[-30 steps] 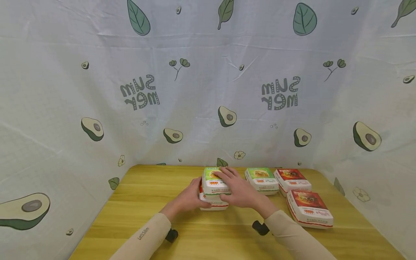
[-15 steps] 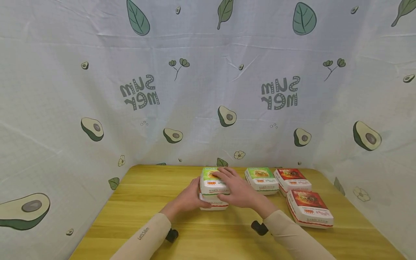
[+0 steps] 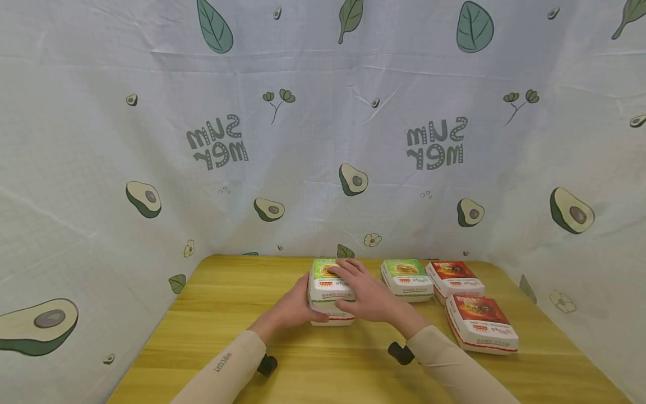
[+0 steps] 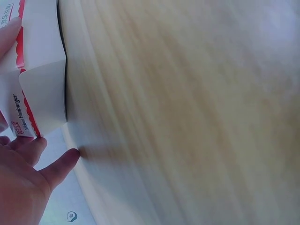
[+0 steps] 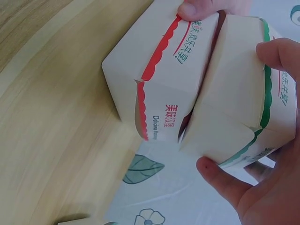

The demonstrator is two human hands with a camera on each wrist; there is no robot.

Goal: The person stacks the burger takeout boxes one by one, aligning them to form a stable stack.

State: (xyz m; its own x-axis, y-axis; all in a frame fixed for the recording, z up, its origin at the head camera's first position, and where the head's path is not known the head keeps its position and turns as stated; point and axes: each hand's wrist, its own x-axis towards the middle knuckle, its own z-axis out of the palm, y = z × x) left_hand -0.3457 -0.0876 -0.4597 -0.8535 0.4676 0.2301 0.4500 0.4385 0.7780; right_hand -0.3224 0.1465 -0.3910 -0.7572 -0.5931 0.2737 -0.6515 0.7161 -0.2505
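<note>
Two hamburger boxes are stacked near the back middle of the table. The upper one is a green-topped hamburger box (image 3: pixel 328 293); beneath it is a white hamburger box with red trim (image 3: pixel 335 322). My left hand (image 3: pixel 291 306) grips the lower box at its left side, thumb across the front. My right hand (image 3: pixel 372 294) holds the green-topped box from the right, fingers over its lid. In the right wrist view, the green-trimmed box (image 5: pixel 229 89) sits against the red-trimmed box (image 5: pixel 161 65), slightly out of line. The lower box's lid is covered.
To the right stands another green-topped box (image 3: pixel 406 279). Beside it are a red-topped box (image 3: pixel 456 279) and, nearer the front, a second red-topped box (image 3: pixel 481 324). A patterned curtain (image 3: pixel 313 134) hangs behind the wooden table (image 3: pixel 227 303).
The green-topped box has shifted slightly left and down onto the lower box, with my right hand on it. My left hand has stayed almost still.
</note>
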